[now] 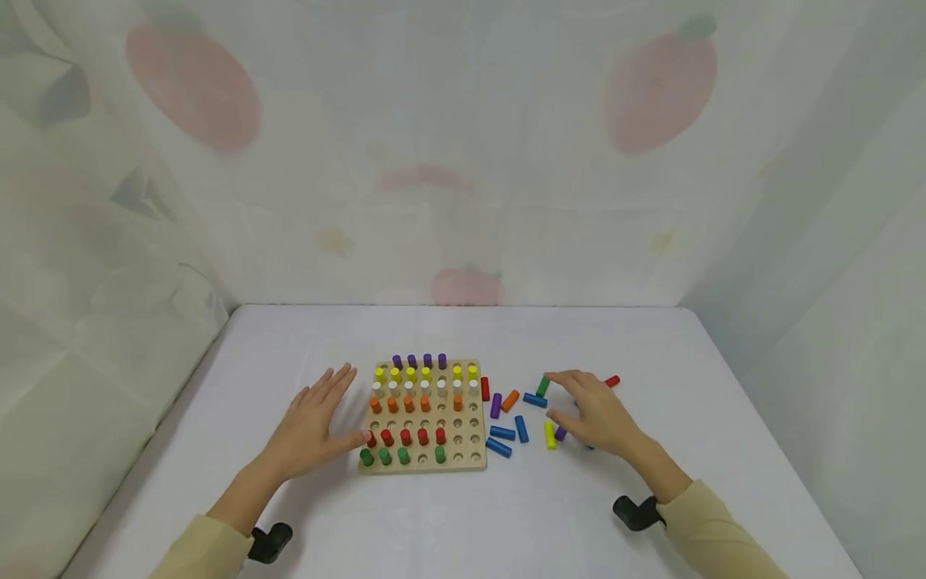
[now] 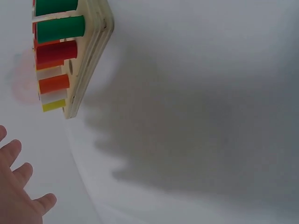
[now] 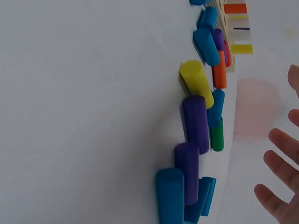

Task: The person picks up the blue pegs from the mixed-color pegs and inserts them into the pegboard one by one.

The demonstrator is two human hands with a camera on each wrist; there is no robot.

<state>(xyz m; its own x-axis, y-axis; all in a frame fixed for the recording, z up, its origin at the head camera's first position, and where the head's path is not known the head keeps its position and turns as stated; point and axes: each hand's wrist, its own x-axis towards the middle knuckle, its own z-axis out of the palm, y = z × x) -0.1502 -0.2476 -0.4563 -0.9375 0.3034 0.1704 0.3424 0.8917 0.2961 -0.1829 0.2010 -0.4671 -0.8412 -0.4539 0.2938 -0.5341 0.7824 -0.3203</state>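
Observation:
A wooden peg board point(image 1: 463, 463) stands on the table with rows of upright pegs: purple at the back, then yellow, white, orange, red and green. A row of bare holes runs between the orange and red pegs. My left hand point(image 1: 313, 428) hovers at the board's left edge, fingers straight, thumb tip by a red peg point(image 1: 371, 439); whether they touch I cannot tell. Above the loose pegs on the right is my right hand point(image 1: 599, 414), its index fingertip near a green peg point(image 1: 542, 387). Spread fingers, holding nothing, show in the right wrist view.
Loose pegs lie right of the board: several blue ones point(image 1: 522, 429), an orange one point(image 1: 510, 400), a yellow one point(image 1: 550, 435), purple ones point(image 1: 495, 405) and red ones point(image 1: 485, 389). A white table point(image 1: 347, 531) bears everything, with printed curtains behind and beside it.

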